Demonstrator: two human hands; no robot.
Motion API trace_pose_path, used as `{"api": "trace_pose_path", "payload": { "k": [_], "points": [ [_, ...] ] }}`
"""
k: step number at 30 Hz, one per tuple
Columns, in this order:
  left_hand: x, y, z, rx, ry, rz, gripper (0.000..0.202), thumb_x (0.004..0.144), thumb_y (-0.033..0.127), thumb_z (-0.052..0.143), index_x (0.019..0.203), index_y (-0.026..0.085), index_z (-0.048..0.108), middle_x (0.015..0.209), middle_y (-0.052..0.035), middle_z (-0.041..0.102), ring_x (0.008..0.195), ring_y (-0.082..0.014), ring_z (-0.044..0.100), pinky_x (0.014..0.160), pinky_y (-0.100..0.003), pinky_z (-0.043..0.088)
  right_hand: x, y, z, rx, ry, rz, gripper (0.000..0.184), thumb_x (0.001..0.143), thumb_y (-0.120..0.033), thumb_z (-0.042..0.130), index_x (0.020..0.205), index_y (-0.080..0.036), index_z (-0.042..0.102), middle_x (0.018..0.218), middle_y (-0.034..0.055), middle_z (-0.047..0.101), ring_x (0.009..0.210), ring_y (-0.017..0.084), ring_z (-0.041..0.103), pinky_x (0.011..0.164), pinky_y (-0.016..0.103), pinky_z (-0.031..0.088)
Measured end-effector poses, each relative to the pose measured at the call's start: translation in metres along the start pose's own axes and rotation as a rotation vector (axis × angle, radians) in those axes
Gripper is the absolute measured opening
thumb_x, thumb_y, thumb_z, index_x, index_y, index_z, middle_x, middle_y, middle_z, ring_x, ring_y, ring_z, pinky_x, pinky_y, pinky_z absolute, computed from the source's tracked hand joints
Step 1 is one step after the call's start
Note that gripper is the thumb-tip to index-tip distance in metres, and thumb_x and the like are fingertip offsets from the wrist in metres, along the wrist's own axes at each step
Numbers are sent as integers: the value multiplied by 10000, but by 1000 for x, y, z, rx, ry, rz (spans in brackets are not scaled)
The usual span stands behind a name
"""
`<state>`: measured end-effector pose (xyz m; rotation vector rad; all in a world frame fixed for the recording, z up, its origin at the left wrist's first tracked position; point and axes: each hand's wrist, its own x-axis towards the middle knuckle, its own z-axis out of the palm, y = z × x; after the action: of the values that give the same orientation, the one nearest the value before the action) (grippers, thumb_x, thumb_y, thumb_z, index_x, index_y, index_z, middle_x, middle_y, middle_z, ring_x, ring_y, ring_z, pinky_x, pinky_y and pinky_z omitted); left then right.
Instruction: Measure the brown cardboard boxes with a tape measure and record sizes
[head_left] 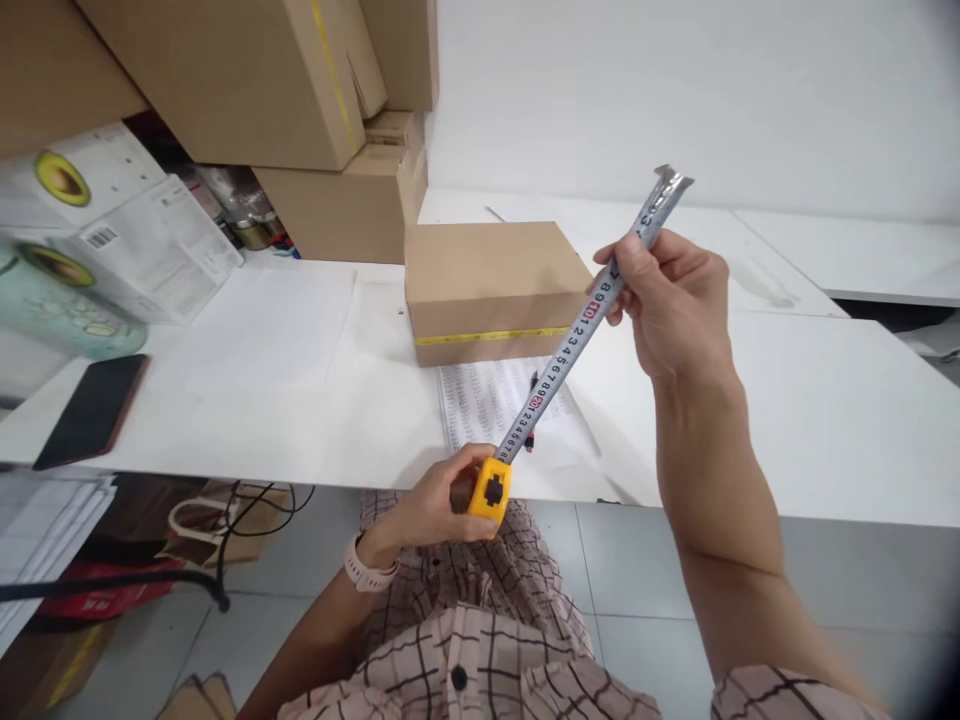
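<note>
A yellow tape measure is gripped in my left hand, just past the table's front edge. Its metal blade runs out up and to the right, numbers facing me. Near the hooked end, my right hand pinches the blade between thumb and fingers. Behind the blade a closed cardboard box with a yellow stripe rests on the white table. Under its front side lies a printed sheet, and a dark and red pen-like object on it is partly hidden by the blade.
Larger cardboard boxes are stacked at the back left. A dark phone lies on the white table at the left, near a pale green bottle and white cartons with avocado pictures. Black cables hang below the table.
</note>
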<state>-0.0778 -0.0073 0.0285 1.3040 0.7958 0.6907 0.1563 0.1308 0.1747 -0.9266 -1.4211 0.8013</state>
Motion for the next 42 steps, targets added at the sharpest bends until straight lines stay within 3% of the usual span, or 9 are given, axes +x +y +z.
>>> {"api": "trace_pose_path", "payload": {
  "k": [7,10,13,19,23,27,32,37,42],
  "points": [
    [5,0,-19,-133,224,206,819,766,368,814,1441,332,351,1194,-70,602,1023,-222,635,827,-364,565,-51,28,20,33,-85,201,403,793,-599,744,710,-212,664,602,-4,642,481,117,545,481,288,483],
    [21,22,-36,54,316,287,765,764,336,821,1393,312,385,1210,-63,621,1080,-223,623,943,-404,521,-80,54,39,-9,-221,346,486,785,-658,711,654,-196,637,588,13,641,526,125,567,522,284,478],
    [46,41,-48,289,257,292,770,748,327,825,1381,280,389,1224,-66,627,1134,-229,617,1014,-421,480,-94,80,48,-67,-167,367,502,787,-682,685,675,-199,608,590,-2,604,539,123,527,523,276,428],
    [78,37,-53,656,233,264,685,794,377,753,1363,261,392,1315,-95,610,1230,-278,606,974,-422,507,-96,110,22,-466,-89,333,518,870,-701,547,677,-221,518,586,-17,541,545,135,478,548,281,358],
    [85,24,-55,943,283,194,644,828,351,709,1377,229,395,1341,-112,601,1219,-310,600,982,-470,503,-105,113,8,-971,-167,333,500,882,-698,520,1031,-224,582,655,10,633,589,208,570,598,327,399],
    [86,14,-56,1154,268,193,644,878,295,676,1436,174,379,1427,-150,533,1309,-330,514,1076,-522,447,-114,112,7,-1116,-386,277,491,953,-488,485,1351,-201,485,774,69,708,665,257,642,621,363,444],
    [61,0,-39,1359,343,382,620,899,169,655,1463,131,402,1593,-209,346,1512,-386,253,1227,-658,174,-117,111,-1,-1129,-473,222,385,937,-243,397,1241,-178,625,938,125,738,697,243,660,647,370,465],
    [6,-26,-11,1275,275,586,305,960,116,554,1255,157,621,1347,-151,642,1351,-290,529,1144,-558,437,-123,109,-16,-885,-375,202,347,895,-215,418,1063,-170,718,848,85,735,730,229,667,704,363,500],
    [-22,-45,7,1269,348,624,358,942,129,607,1300,117,614,1264,-146,705,1233,-270,635,1077,-487,528,-133,102,-28,-797,-402,125,391,867,-150,420,1141,-186,696,921,73,724,795,223,668,747,369,531]
  ]
}}
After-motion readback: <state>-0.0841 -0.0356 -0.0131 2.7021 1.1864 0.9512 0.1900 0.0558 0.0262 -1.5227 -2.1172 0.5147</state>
